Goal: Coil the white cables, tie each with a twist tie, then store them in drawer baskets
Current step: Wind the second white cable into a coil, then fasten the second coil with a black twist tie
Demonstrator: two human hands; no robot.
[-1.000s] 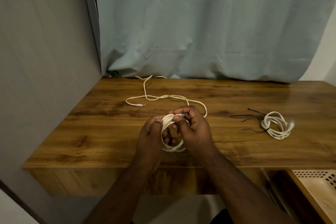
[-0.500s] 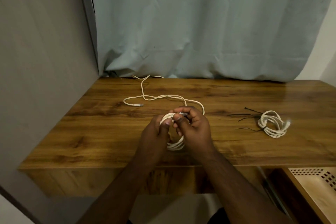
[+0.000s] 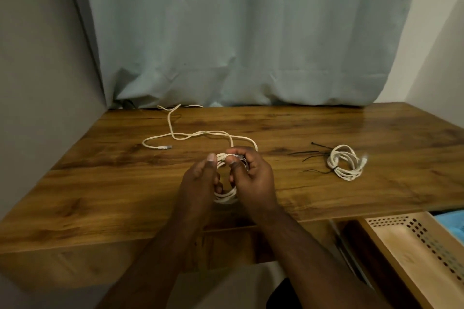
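Head view: both hands, left grip and right grip, clutch white cable coil; light, springy; hold across bundled loops.

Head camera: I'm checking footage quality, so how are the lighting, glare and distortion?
Head view: dim, warm light; a faint sheen on the table at far right; wide-angle bending tilts the walls; hands sharp enough, left hand and right hand holding the coil.

On the table, a loose cable lies left, the tied coil right.
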